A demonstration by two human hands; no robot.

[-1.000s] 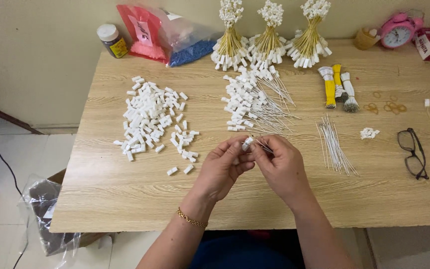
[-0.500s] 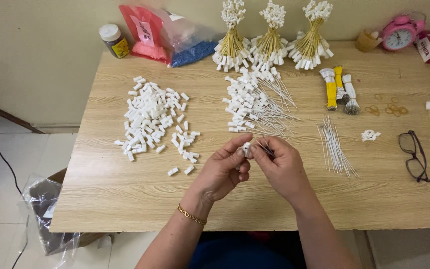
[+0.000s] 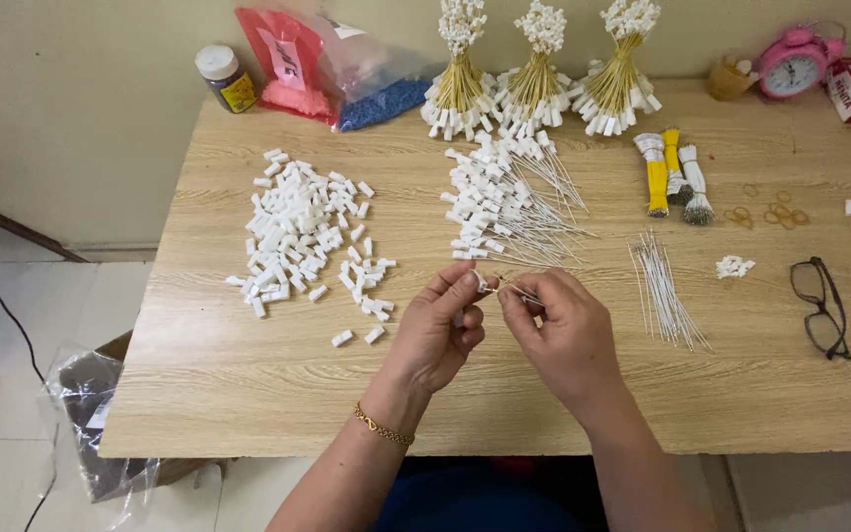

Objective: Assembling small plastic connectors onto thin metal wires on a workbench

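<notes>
My left hand [image 3: 440, 330] pinches a small white plastic connector [image 3: 482, 283] between thumb and fingertips above the wooden table [image 3: 248, 394]. My right hand [image 3: 563, 330] grips a thin white wire [image 3: 516, 290] whose end meets the connector. Both hands touch at the fingertips near the table's middle front. A heap of loose white connectors [image 3: 297, 236] lies to the left. A pile of wires with connectors on them [image 3: 504, 202] lies just beyond my hands. Bare wires [image 3: 664, 291] lie in a loose bunch to the right.
Three upright bundles of finished wires [image 3: 544, 74] stand at the back. Yellow and white wire bundles [image 3: 672, 177], rubber bands [image 3: 775, 212], glasses [image 3: 824, 307], a pink alarm clock [image 3: 795, 61], a jar [image 3: 226, 79] and plastic bags [image 3: 332, 64] sit around the edges.
The hands stay together at the same spot; the fingers have shifted slightly around the connector and wire. Nothing else on the table has moved.
</notes>
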